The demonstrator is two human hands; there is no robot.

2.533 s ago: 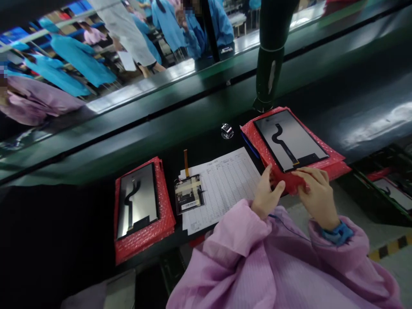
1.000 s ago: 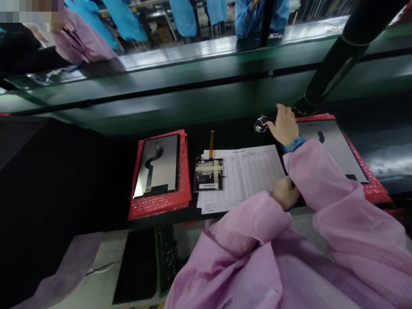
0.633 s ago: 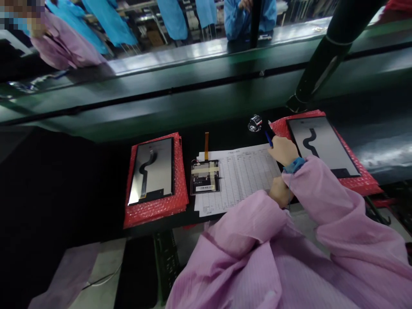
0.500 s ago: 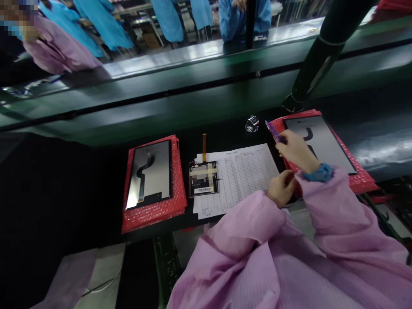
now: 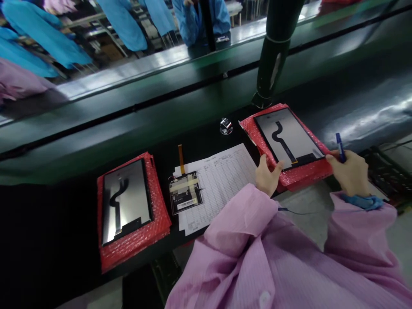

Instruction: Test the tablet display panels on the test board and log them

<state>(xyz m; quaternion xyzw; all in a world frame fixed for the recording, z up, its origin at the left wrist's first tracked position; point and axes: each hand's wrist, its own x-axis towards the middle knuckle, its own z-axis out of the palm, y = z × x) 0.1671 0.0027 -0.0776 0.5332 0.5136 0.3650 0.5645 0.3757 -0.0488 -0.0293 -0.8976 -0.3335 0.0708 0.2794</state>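
On the right lies a display panel [image 5: 291, 133], grey back up with a black curved ribbon cable [image 5: 280, 136], on a stack of red bubble-wrap bags [image 5: 305, 175]. My left hand [image 5: 268, 177] grips the stack's near left corner, thumb by the panel's edge. At the near right corner my right hand [image 5: 351, 174] holds a blue marker pen [image 5: 340, 146] pointing up, its thumb and fingertips touching the corner. Left of my hands, a printed form [image 5: 222, 184] lies under a small black circuit module [image 5: 186, 193] with an orange flex cable [image 5: 181, 159].
Another display panel [image 5: 127, 199] rests on red bubble wrap [image 5: 159, 214] at the left. A small shiny metal object [image 5: 226, 126] stands behind the form. A dark green post [image 5: 272, 64] rises behind the right stack. Across the bench, people in blue coats [image 5: 199, 21] are visible.
My right hand has moved from the upper left of the right stack to its near right corner with the pen. My left hand has taken hold of the near left corner. The view has swung right.
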